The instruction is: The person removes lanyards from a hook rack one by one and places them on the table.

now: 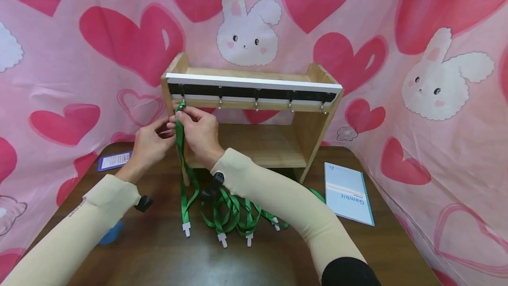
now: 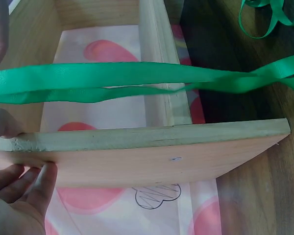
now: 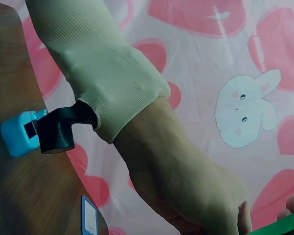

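Note:
A green lanyard (image 1: 180,144) hangs in front of the left end of a wooden rack (image 1: 259,138), its white clip (image 1: 186,229) low over the table. My right hand (image 1: 201,132) pinches the strap near its top, right below the leftmost metal hook (image 1: 183,99). From the left, my left hand (image 1: 155,141) holds the same strap near its top between fingertips partly hidden by it. In the left wrist view, other fingers (image 2: 41,188) of that hand touch the rack's side panel (image 2: 137,159). Little of the strap (image 3: 284,224) shows in the right wrist view.
Several looped green lanyards (image 1: 234,215) with white clips lie before the rack. A blue-framed card holder (image 1: 114,161) lies at left; a white and blue "Gambit" pack (image 1: 349,193) at right. A light blue object (image 1: 111,234) is partly behind my left sleeve. More hooks (image 1: 256,104) line the rack.

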`<state>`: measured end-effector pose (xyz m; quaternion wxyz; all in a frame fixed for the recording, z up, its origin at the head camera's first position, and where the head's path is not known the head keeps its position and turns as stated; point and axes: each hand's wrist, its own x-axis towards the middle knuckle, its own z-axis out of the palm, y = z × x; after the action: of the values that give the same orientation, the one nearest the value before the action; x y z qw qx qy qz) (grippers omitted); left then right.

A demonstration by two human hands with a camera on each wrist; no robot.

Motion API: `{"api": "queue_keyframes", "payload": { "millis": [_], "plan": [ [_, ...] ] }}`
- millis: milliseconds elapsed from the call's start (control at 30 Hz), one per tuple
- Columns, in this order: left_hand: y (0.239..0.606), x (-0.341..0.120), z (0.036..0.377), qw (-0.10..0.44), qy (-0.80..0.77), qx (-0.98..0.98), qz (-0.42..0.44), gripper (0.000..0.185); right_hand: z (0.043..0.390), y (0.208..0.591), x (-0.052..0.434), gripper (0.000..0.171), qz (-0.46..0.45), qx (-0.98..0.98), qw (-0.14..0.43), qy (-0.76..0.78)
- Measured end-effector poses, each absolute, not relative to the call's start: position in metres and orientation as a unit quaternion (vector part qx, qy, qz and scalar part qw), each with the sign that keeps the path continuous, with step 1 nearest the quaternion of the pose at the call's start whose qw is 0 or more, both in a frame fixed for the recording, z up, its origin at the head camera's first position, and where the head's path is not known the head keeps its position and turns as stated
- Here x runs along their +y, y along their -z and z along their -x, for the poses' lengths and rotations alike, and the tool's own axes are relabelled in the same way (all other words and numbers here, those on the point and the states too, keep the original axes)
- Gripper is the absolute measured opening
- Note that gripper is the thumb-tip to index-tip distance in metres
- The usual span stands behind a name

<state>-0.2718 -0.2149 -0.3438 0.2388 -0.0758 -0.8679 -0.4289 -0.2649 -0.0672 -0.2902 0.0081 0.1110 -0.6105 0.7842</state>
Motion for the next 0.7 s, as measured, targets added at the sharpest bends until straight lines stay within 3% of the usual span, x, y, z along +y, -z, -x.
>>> {"api": "queue_keyframes", "payload": {
  "millis": [333, 700],
  "plan": [
    [0.348, -0.216, 0.271, 0.245, 0.417, -0.872, 0.074, 0.052, 0.264, 0.297, -0.063, 0.018, -0.135, -0.578, -0.010, -0.805],
    [0.343, -0.217, 0.270, 0.197, 0.437, -0.876, 0.048, 0.071, 0.259, 0.303, -0.050, 0.021, -0.177, -0.602, -0.007, -0.779]
  ]
}}
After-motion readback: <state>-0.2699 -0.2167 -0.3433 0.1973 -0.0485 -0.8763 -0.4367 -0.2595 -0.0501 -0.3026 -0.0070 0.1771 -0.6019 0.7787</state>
